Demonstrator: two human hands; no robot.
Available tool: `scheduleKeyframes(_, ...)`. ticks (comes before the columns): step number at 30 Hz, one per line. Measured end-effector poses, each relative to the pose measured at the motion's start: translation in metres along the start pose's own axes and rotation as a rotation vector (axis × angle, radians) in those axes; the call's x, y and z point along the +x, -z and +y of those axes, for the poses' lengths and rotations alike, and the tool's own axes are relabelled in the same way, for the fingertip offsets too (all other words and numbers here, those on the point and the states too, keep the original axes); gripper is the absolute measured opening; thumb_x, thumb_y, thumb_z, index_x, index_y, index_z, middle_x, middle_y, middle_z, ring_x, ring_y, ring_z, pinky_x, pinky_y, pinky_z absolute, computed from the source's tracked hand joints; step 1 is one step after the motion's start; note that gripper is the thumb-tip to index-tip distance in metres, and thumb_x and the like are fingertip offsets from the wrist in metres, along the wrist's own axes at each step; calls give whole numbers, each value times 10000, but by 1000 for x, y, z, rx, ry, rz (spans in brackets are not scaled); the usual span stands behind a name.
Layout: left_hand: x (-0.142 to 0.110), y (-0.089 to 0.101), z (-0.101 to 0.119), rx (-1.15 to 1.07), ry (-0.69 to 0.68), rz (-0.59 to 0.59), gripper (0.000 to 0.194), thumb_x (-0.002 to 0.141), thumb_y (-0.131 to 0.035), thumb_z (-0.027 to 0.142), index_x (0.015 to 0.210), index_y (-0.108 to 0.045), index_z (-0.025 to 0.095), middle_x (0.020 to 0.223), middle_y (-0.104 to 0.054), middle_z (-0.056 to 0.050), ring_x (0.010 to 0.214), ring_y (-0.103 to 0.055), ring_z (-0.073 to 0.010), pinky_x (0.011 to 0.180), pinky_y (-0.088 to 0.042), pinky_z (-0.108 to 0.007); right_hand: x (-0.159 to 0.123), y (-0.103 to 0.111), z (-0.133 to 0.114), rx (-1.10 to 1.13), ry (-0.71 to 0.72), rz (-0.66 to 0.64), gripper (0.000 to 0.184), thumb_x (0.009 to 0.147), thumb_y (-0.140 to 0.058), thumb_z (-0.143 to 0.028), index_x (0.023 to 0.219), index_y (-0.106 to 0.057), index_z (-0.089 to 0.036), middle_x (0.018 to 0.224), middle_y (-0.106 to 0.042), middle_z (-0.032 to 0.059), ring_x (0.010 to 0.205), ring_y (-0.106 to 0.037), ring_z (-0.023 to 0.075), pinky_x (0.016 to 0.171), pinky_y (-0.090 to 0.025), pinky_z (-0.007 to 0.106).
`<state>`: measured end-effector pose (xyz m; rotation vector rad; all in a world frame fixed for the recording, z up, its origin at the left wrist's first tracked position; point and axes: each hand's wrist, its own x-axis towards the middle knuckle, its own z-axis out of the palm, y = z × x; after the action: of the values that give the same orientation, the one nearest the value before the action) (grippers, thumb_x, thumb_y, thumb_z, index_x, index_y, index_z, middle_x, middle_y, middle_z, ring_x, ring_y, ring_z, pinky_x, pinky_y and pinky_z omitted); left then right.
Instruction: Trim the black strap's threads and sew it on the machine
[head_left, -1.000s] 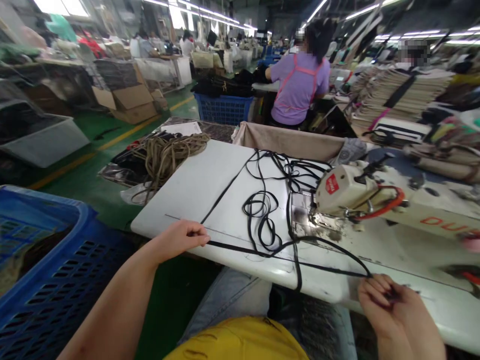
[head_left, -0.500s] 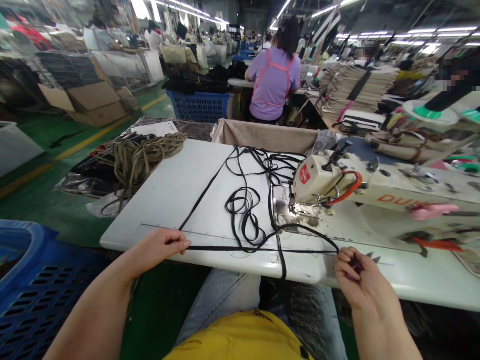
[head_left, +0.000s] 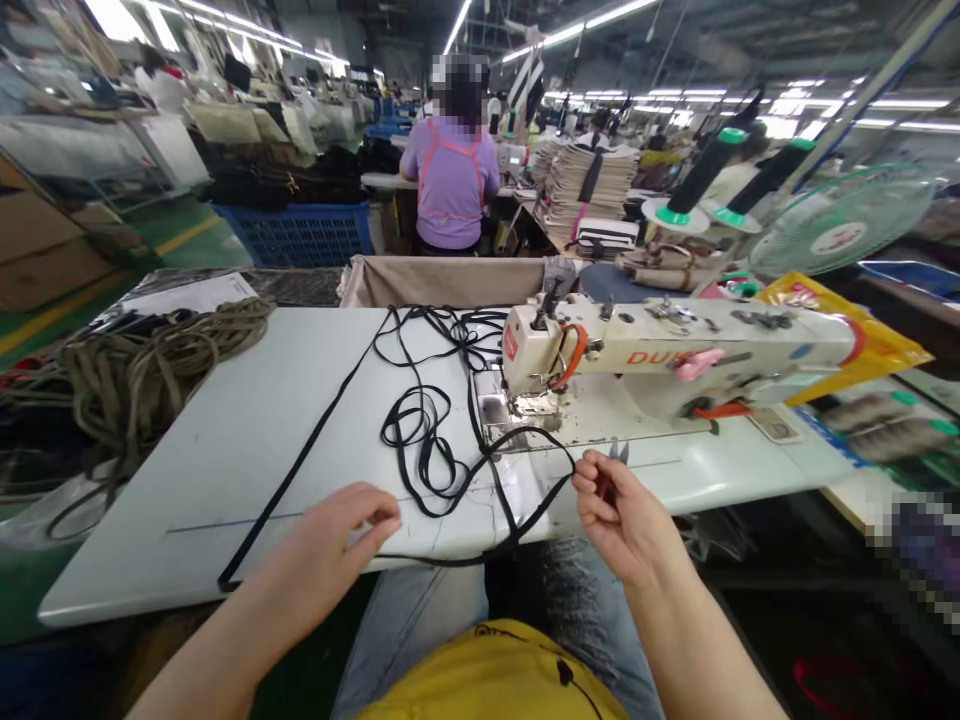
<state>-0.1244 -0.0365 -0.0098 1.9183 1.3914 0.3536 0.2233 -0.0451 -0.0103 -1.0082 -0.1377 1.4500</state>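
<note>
My right hand (head_left: 619, 515) pinches a narrow black strap (head_left: 551, 497) between thumb and fingertips at the table's front edge. Two grey pointed tips, like small snips (head_left: 619, 451), show just beyond its knuckles; whether the hand holds them I cannot tell. My left hand (head_left: 358, 525) hovers over the table front, fingers curved and apart from the thumb, with nothing seen between them. The strap runs beneath the left forearm, bends at the left front corner and goes to the back. Loose black loops (head_left: 424, 440) lie left of the sewing machine (head_left: 540, 350).
The white table (head_left: 225, 430) carries the machine at right. Bundled olive straps (head_left: 150, 370) lie off its left side. A beige fabric-lined bin (head_left: 442, 280) stands behind. Thread cones (head_left: 709, 175) and a fan (head_left: 840, 225) stand back right. A person in purple (head_left: 450, 190) sits ahead.
My left hand has let go of the strap and moved rightwards towards the right hand. The strap between them has slackened and sags over the front edge. The view has turned right.
</note>
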Motion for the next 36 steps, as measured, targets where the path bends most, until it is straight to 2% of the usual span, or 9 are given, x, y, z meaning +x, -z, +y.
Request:
scheduleKeyframes(8, 43, -87, 75, -618, -92, -119, 475, 824, -722, 221, 1291, -640, 209, 1276, -718, -122, 1154, -677, -245, 844, -538, -312, -16, -15, 11, -35, -42, -95, 223, 730, -835, -144, 847, -644, -144, 727, -602, -5, 585, -526, 58, 317, -282, 52)
scheduleKeyframes(12, 58, -111, 86, -762, -67, -116, 383, 793, -769, 253, 1152, -653, 190, 1130, -741, -104, 929, -721, -206, 700, -527, -272, -23, -20, 22, -113, -73, -153, 285, 703, -904, -229, 853, -686, -122, 747, -678, 38, 606, -591, 78, 334, -259, 74)
scheduleKeyframes(14, 62, -113, 87, -826, -48, -151, 265, 858, -721, 355, 1042, -658, 175, 953, -738, -80, 791, -721, -191, 598, -493, -256, -24, -21, 24, -150, -79, -165, 309, 699, -917, -268, 860, -698, -122, 771, -708, 60, 625, -623, 94, 344, -251, 84)
scheduleKeyframes(18, 59, -109, 84, -958, 32, -293, 427, 883, -666, 557, 974, -667, 140, 854, -724, -100, 702, -733, -214, 474, -407, -236, -20, -21, 20, -188, -29, -120, 311, 696, -917, -303, 835, -701, -128, 800, -728, 72, 644, -628, 98, 356, -241, 92)
scheduleKeyframes(25, 52, -101, 77, -1029, 95, -385, 489, 887, -641, 584, 1060, -657, 127, 808, -732, -89, 596, -713, -158, 426, -223, -201, -8, -9, 22, -366, 109, -60, 354, 710, -880, -412, 842, -677, -155, 824, -716, 74, 628, -567, 109, 385, -198, 150)
scheduleKeyframes(28, 53, -97, 78, -1023, 108, -373, 486, 882, -642, 568, 1103, -644, 136, 795, -722, -63, 537, -681, -134, 415, -202, -205, -8, 1, 21, -754, 380, -22, 358, 819, -789, -505, 952, -715, -182, 767, -677, 28, 604, -523, 128, 460, -340, 208)
scheduleKeyframes(31, 53, -95, 79, -1013, 116, -353, 488, 884, -630, 588, 1072, -637, 138, 759, -704, -46, 499, -656, -121, 406, -184, -206, -14, 9, 16, -1075, 621, -80, 350, 898, -720, -524, 1057, -744, -213, 930, -720, 61, 812, -635, 206, 741, -531, 314)
scheduleKeyframes(34, 54, -95, 78, -1001, 111, -331, 495, 897, -616, 612, 1055, -633, 143, 746, -694, -39, 486, -644, -115, 406, -184, -206, -25, 13, 12, -1205, 704, -180, 290, 973, -645, -503, 1038, -744, -238, 1126, -725, 101, 1074, -658, 264, 974, -517, 377)
scheduleKeyframes(36, 54, -97, 77, -997, 109, -325, 495, 906, -613, 617, 1065, -632, 149, 746, -693, -35, 483, -641, -113, 406, -181, -205, -34, 16, 12, -1264, 686, -222, 271, 996, -616, -491, 1024, -721, -242, 1071, -729, 93, 1016, -672, 254, 916, -533, 351)
